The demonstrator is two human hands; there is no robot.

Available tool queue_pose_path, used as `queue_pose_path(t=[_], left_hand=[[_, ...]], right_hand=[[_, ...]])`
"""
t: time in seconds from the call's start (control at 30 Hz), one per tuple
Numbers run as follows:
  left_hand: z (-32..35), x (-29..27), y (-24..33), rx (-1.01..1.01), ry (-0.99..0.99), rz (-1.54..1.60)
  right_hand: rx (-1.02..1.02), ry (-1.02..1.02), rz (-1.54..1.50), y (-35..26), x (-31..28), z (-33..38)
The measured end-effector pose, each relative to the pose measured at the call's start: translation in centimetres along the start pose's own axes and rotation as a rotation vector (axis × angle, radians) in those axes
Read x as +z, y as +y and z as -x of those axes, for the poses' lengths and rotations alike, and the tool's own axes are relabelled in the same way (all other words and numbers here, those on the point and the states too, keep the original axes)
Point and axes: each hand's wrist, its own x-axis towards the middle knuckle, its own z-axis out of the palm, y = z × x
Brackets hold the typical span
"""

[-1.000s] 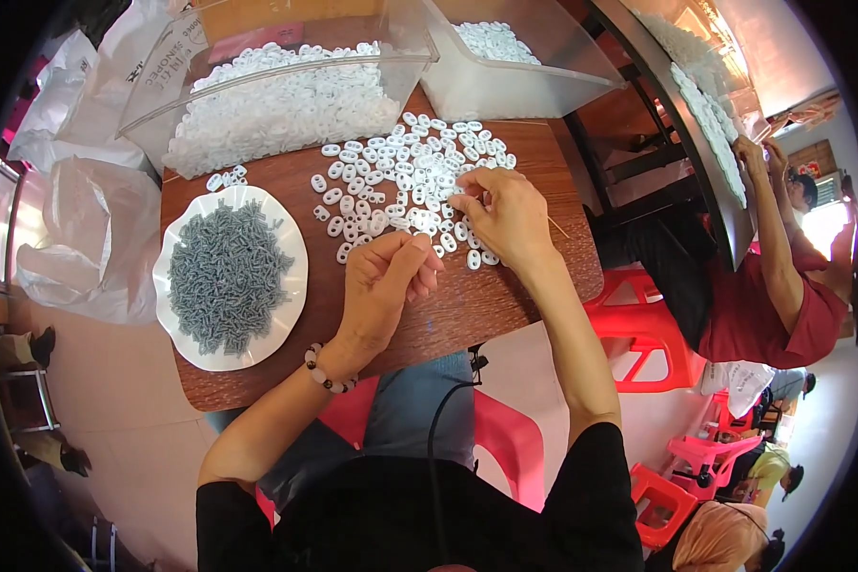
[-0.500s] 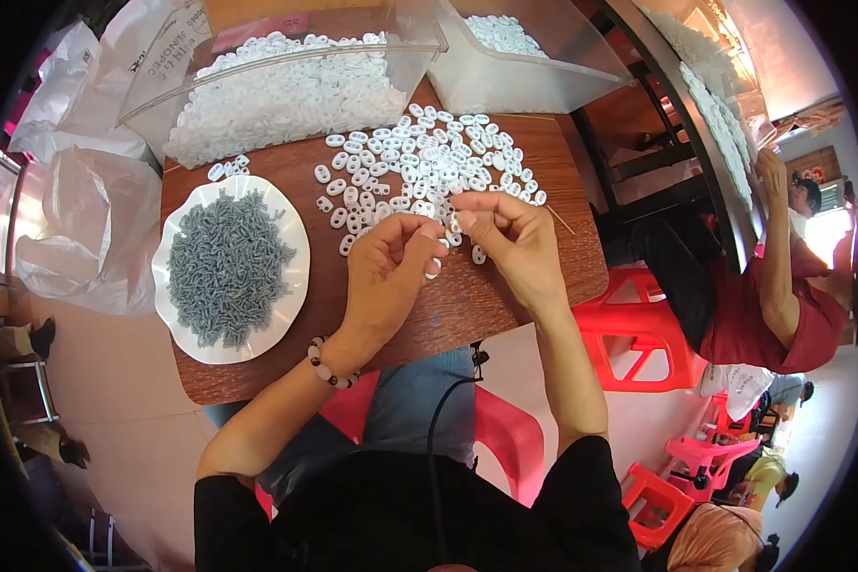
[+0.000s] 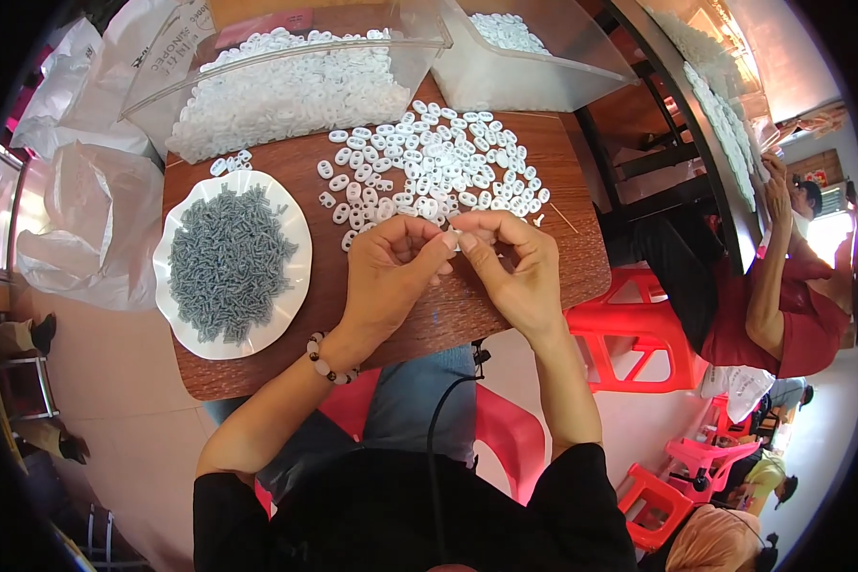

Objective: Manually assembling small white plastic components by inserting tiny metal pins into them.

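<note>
L hand (image 3: 391, 272) & R hand (image 3: 516, 272) are pinching a small, mostly hidden white piece (image 3: 455, 242) betw. fingertips, prob. fitting step. Two-holed white plastic ovals (image 3: 438, 157) are lying at 12 o'clock, scalloped white plate (image 3: 300, 255) w/ blue-grey ridged bits (image 3: 229, 267) at 9. Next move's prob. needing steady, aligned pressure.

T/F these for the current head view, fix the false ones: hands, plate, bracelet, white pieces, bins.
1. The plate of grey pieces lies left of the left hand. True.
2. The bracelet is on the right wrist. False: the bracelet is on the left wrist.
3. Fingertips of the left hand and right hand meet at a small white piece. True.
4. The scattered white pieces lie on the plate. False: the scattered white pieces lie on the table.
5. The left clear bin holds white pieces. True.
</note>
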Motion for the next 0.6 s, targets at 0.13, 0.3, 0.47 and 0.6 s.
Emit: queue_pose_path(t=[0.13,0.3,0.47,0.6], left_hand=[[0.2,-0.2,0.1,-0.028,0.013,0.037],[0.6,0.2,-0.9,0.173,-0.057,-0.232],[1.1,0.4,0.9,0.231,-0.02,-0.245],[2.7,1.0,4.1,0.263,0.048,-0.23]], right_hand=[[-0.006,0.009,-0.134,-0.4,0.4,0.5],[0.078,0.005,-0.13,-0.2,-0.5,0.5],[0.049,0.045,-0.143,0.9,-0.5,0.6],[0.009,0.099,-0.192,0.6,-0.3,0.8]])
